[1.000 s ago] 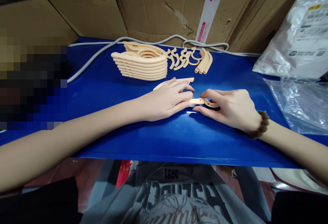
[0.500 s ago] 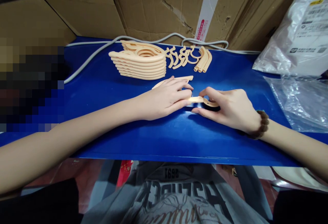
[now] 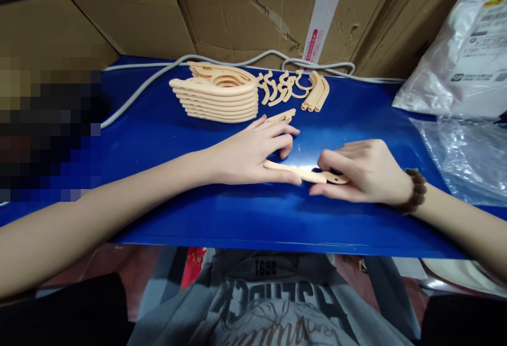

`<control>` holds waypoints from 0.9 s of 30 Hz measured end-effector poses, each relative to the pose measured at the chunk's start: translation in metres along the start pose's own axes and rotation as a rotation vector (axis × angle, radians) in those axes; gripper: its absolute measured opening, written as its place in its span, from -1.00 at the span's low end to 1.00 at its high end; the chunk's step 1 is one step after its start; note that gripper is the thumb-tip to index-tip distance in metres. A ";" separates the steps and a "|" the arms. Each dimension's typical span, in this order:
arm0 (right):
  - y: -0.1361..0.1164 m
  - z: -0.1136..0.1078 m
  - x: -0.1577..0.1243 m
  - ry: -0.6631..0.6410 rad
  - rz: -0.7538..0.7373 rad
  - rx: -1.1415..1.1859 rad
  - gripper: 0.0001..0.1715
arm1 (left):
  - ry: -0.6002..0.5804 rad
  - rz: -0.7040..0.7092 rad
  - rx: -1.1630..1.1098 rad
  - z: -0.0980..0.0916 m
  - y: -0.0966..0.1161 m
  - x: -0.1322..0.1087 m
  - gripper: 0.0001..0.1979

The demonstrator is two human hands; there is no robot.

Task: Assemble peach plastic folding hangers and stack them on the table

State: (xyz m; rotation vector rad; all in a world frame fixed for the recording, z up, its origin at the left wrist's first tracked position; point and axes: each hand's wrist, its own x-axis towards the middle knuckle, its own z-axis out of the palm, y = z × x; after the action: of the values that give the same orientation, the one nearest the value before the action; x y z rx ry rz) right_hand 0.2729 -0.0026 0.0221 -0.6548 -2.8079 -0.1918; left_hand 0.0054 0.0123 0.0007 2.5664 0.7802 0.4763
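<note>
A slim cream plastic clothes-hanger arm [image 3: 307, 175] lies slantwise between my hands, with a curved hook piece [image 3: 335, 178] at its right end. My right hand [image 3: 362, 171] is closed around the hook end, thumb below and fingers curled above; its grip partly hides the hook. My left hand [image 3: 253, 150] has its fingers apart, its thumb lying along the arm's near side and the forefinger lifted off. Beyond the left fingers another cream hanger arm [image 3: 285, 116] rests on the table, partly hidden by that hand.
A stack of cream hanger arms [image 3: 222, 100] stands at the back of the blue table [image 3: 237, 214]. Beside it lie several loose hooks [image 3: 283, 90] and curved bars [image 3: 316, 92]. A white cable [image 3: 137, 97] runs behind. Clear plastic bags [image 3: 463, 150] lie right; cardboard boxes [image 3: 245, 13] form the back.
The held hanger arm and hook have come nearer to me and tilted, right end lower. My left fingers have lifted off and spread; the right hand has shifted slightly right and nearer.
</note>
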 end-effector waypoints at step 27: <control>0.003 0.003 0.003 0.032 -0.149 0.114 -0.35 | 0.339 -0.010 -0.002 0.001 -0.015 0.002 -0.73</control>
State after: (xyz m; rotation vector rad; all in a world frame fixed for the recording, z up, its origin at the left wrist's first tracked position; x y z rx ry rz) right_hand 0.2707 0.0019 0.0207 -0.4142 -2.8132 -0.0684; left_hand 0.0010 0.0245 -0.0072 2.5108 0.9016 0.9240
